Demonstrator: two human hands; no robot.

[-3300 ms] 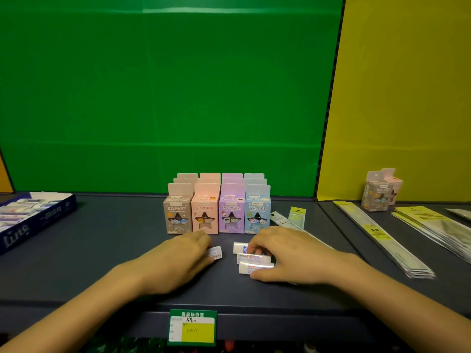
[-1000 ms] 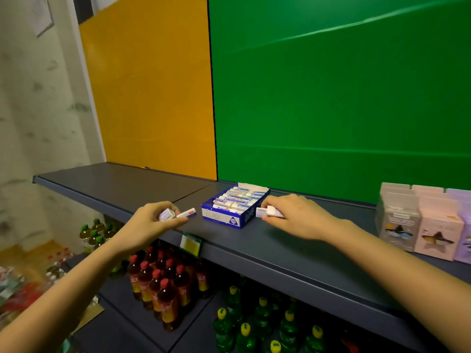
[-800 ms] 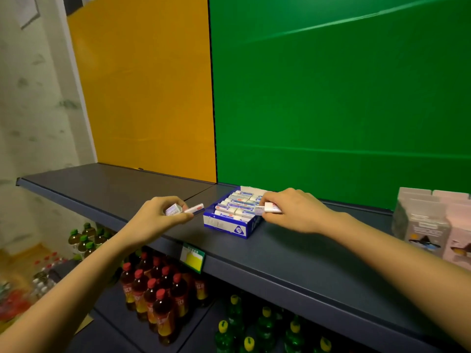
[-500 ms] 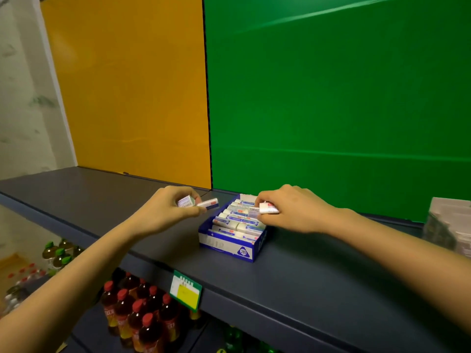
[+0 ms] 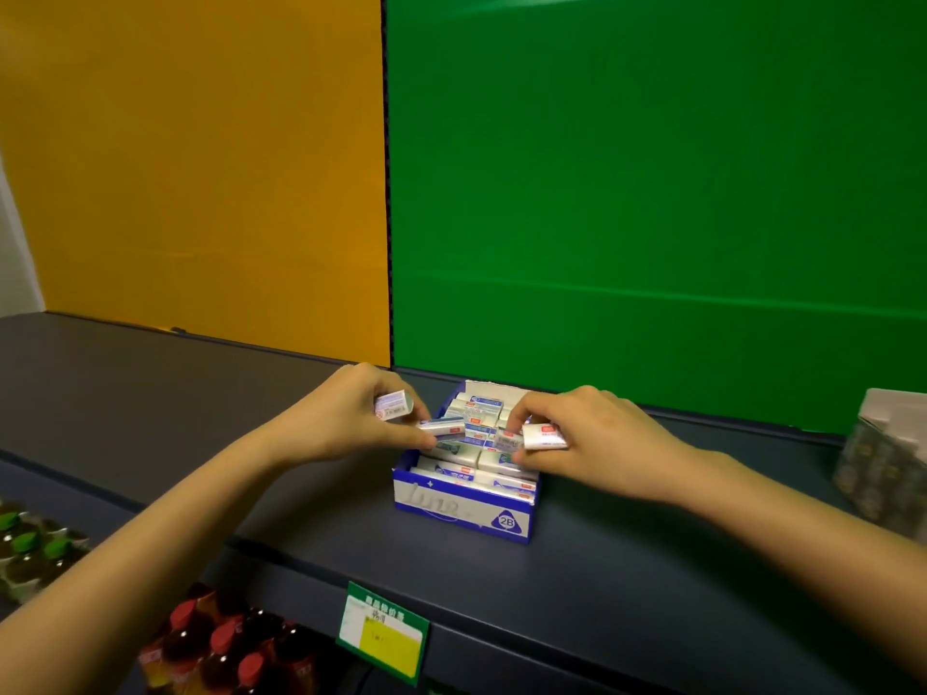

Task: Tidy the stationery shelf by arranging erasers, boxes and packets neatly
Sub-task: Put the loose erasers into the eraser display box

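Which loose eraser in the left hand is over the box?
The lower eraser, pinched at the left hand's fingertips, reaches over the box's left wall. The upper eraser sits higher, left of the box.

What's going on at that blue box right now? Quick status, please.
Left hand gripping two erasers, right hand gripping more. Both over the open blue box, rows nearly full. Nothing blocking the box.

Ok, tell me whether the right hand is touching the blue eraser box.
Cannot tell. In the head view the right hand, gripping erasers, overlaps the blue eraser box at its right rim, hiding any contact or gap.
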